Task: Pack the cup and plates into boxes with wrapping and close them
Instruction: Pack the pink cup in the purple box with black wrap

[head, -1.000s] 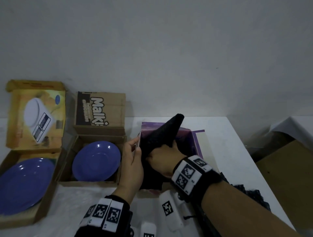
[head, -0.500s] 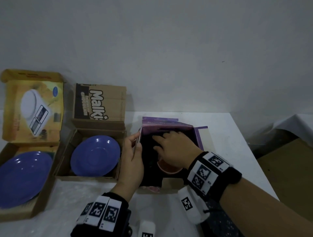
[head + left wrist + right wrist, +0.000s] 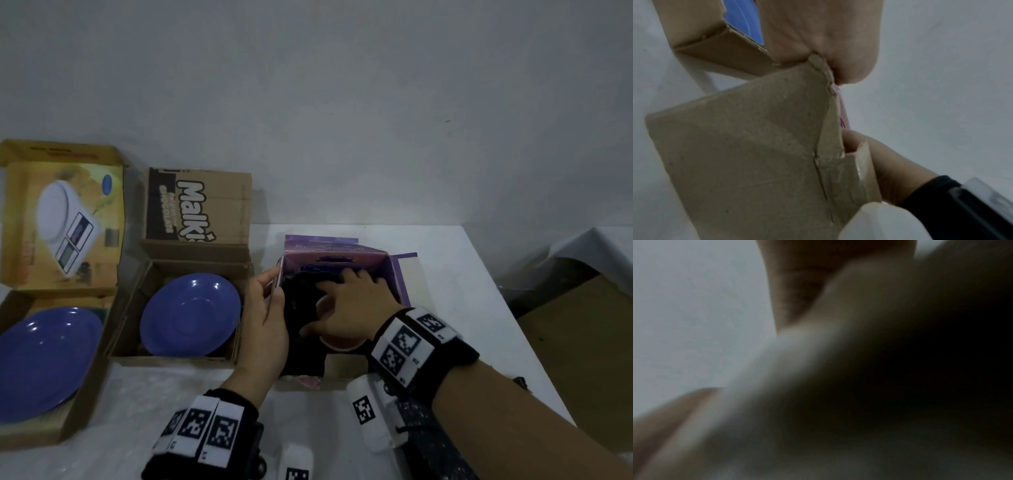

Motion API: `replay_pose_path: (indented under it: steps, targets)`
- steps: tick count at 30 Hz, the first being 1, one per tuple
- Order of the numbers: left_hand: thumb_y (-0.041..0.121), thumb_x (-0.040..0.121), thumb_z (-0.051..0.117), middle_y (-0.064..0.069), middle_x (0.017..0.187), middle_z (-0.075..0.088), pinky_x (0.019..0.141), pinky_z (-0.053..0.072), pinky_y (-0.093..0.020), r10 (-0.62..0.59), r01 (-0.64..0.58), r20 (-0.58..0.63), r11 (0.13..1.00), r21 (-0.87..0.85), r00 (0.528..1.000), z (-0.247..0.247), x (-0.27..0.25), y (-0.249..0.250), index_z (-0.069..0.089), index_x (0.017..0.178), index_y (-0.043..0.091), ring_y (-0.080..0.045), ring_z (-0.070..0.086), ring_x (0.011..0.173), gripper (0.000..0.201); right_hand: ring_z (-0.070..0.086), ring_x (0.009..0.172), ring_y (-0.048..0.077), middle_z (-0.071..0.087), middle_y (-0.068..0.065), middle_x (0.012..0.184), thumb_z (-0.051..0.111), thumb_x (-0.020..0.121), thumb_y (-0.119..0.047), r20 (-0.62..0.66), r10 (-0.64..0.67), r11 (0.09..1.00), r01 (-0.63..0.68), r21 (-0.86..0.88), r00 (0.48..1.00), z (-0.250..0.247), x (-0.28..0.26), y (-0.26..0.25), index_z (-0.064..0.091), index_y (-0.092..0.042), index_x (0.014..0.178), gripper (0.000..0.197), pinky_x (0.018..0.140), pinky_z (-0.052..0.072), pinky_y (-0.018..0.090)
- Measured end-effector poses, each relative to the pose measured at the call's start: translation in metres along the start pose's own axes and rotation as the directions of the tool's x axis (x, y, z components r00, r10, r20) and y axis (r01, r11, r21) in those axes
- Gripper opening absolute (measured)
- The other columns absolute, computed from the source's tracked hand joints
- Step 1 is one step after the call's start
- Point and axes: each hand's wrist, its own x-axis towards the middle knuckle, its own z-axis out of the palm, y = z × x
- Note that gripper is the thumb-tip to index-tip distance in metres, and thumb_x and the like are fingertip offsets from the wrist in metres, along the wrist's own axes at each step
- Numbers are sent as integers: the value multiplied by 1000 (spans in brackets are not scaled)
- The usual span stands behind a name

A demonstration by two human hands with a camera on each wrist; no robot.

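From the head view I see a white table (image 3: 455,274) against a grey wall (image 3: 342,102), with three open boxes in a row. Far left, the yellow box (image 3: 61,425) holds a large blue plate (image 3: 44,359); beside it the brown Malkist box (image 3: 137,322) holds a smaller blue plate (image 3: 190,315), its lid standing upright behind. The purple box (image 3: 397,277) sits right of those, and black wrapping (image 3: 298,301) fills much of it; a reddish rim of the cup (image 3: 342,344) peeks out under my right hand (image 3: 346,315), which covers most of the inside. That hand lies with fingers spread flat on the wrapping, pressing rather than gripping. My left hand (image 3: 267,322) pinches the purple box's left wall between thumb and fingers. Half a second ago the right hand sat a little nearer the front; a second ago a peak of black cloth stood above the box, and now it is tucked down. From the left wrist view I see the hand (image 3: 818,40) clamped on a cardboard edge (image 3: 824,78), plain brown board (image 3: 735,154) filling the frame and a sliver of blue plate (image 3: 748,21) beyond. The right wrist view is blurred and dark; I cannot tell the grip there.
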Motion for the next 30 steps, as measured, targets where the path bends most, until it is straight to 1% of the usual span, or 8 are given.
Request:
replay_pose_path:
  steps: [6,10,15,19,22,26,28,30]
  targets:
    - [19,100,41,10,123,55,104,42,-45,23,-23,-10,999,35,1000,1,-2,2,49,108,46,-9,52,118,29,31,125,43,24,18,139,57,73,-65,-21,132,988,-133,-80,991,17,6,-36,27,-27,136,80,100,27,65]
    - [21,100,42,11,123,56,104,42,-45,27,-26,-14,999,45,1000,1,-2,1,49,108,45,-8,52,118,27,29,124,43,20,17,139,62,73,-60,-15,146,989,-146,-14,989,18,6,-37,25,-27,135,79,98,33,61]
    - [19,100,42,10,120,57,102,44,-44,18,-17,-13,999,27,1000,2,-1,2,50,109,43,-8,54,114,27,27,127,42,14,11,143,69,68,-57,70,16,985,-27,168,997,9,-4,-14,11,-43,141,94,99,37,56]
    - [20,100,41,9,121,57,101,45,-41,4,-4,-11,1000,21,1000,2,-1,3,49,109,43,-8,54,115,25,25,125,43,11,12,146,70,71,-48,-25,25,999,-26,-35,999,26,-8,-25,-4,-46,142,103,96,36,58]
    - [19,100,41,12,119,57,101,44,-38,12,-11,-14,999,36,1000,1,-1,3,49,110,42,-4,54,113,26,25,126,42,13,11,145,69,71,-47,-19,20,1000,-20,6,1000,25,-7,-25,-1,-45,143,101,97,35,58]
    - [20,100,42,13,118,58,99,46,-38,2,-1,-20,999,39,1000,-1,0,1,49,110,44,-4,55,111,27,15,135,45,13,9,147,64,74,-54,204,-68,946,-2,323,977,-3,1,-10,9,-53,139,85,109,25,57]
    - [19,100,42,11,119,58,100,45,-39,9,-8,-18,999,31,1000,-1,0,2,50,110,43,-5,55,112,27,18,133,45,15,8,146,62,75,-59,170,-62,958,11,285,983,0,2,-14,15,-54,138,79,108,26,59]
    - [19,100,41,11,120,57,102,44,-39,17,-16,-16,999,39,1000,-1,-1,3,50,109,44,-5,54,114,28,21,130,44,17,9,143,60,75,-61,65,-16,993,8,121,998,12,-1,-26,19,-52,138,76,100,31,63]
